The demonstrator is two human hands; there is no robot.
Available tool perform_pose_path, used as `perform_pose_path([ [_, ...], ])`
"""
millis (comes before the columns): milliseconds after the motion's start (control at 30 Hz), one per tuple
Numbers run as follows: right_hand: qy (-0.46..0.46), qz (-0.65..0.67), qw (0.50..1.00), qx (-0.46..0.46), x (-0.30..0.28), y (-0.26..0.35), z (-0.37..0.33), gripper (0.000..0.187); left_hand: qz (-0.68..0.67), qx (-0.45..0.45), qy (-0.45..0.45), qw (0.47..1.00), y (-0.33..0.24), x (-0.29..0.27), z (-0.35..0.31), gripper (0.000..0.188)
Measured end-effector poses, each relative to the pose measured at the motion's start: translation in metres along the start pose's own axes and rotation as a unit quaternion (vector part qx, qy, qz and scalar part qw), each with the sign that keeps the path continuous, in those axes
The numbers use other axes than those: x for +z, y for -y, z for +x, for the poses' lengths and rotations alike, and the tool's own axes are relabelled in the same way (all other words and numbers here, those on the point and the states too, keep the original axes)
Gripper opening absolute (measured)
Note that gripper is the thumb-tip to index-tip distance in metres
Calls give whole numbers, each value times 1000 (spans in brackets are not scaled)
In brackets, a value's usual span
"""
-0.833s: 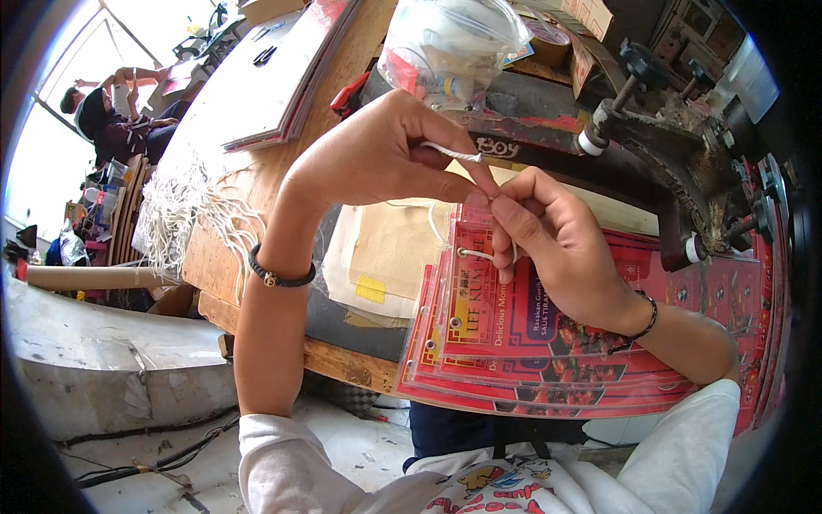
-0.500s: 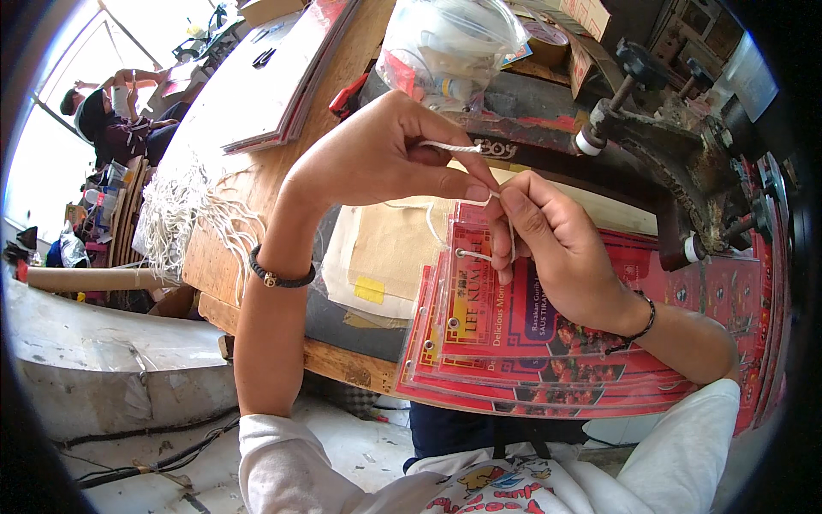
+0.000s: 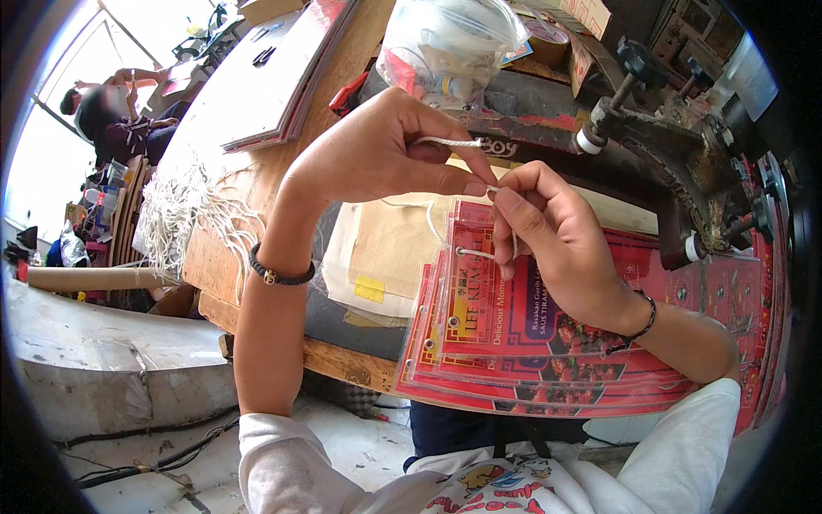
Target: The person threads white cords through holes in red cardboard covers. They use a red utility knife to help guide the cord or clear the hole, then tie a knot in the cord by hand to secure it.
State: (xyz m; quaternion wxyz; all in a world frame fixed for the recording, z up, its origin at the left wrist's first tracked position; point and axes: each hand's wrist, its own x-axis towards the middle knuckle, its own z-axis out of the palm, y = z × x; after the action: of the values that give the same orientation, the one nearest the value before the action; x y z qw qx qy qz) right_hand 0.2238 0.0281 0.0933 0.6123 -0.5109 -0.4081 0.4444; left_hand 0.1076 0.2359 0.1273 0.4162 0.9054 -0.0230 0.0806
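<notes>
My left hand arches over the work, its thumb and forefinger pinched on a white string. Close against those fingertips, my right hand is closed on the string too, its fingers curled. The string runs through a metal-ringed hole at the corner of the top sheet in a stack of red, glossy printed sheets. Another length of it trails left over a beige board with a yellow patch. The exact crossing of the string between the fingertips is hidden.
A bundle of loose white strings hangs over the wooden table's left edge. Flat white boards are stacked behind it. A clear plastic bag stands at the back, and a black metal clamp-like machine at right. Two people sit far left.
The right fingers have shifted slightly and curled closer to the left fingertips, drawing the string in between them. The left hand has barely moved, and the sheets stay in place.
</notes>
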Motion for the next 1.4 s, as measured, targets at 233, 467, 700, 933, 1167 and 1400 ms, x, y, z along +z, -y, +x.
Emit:
perform_pose_path([
  [233,1,6,1000,6,0,0,0,22,-25,12,-5,1000,4,1,0,19],
  [467,0,-16,1000,4,0,1,-1,23,-19,5,-12,1000,-1,2,0,19],
  [700,3,-16,1000,0,0,1,0,24,-33,-44,-2,998,-1,2,0,18],
  [933,0,-38,999,8,-1,1,-1,26,-44,-35,8,998,-6,0,0,22],
  [1167,24,-53,998,-25,2,2,-4,23,-40,-136,162,977,-6,-12,-4,45],
  [1400,16,-119,989,-88,3,1,-7,20,70,-231,244,939,-14,-18,-11,32],
])
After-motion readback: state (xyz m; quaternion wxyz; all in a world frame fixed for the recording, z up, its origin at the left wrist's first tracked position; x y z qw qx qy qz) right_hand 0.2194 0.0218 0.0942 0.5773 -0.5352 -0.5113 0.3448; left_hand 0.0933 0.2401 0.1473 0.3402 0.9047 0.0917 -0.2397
